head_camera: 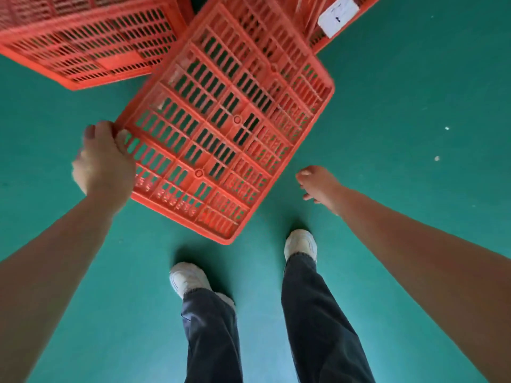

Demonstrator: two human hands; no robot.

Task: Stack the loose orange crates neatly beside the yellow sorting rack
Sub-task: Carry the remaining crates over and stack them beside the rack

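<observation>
An orange slatted crate (221, 125) hangs tilted in front of me, its ribbed underside facing the camera. My left hand (103, 158) grips its near left corner, fingers wrapped over the rim. My right hand (318, 183) is off the crate, to the right of its lower edge, fingers loosely curled and holding nothing. A second orange crate (83, 48) sits on the floor at the upper left. Part of a third orange crate (318, 26) shows at the top right, behind the held one. No yellow rack is in view.
Green floor (414, 120) stretches all around, with a few small white specks on the right. A white paper label (338, 15) is stuck on the far crate. My feet in white shoes (301, 243) stand just below the held crate.
</observation>
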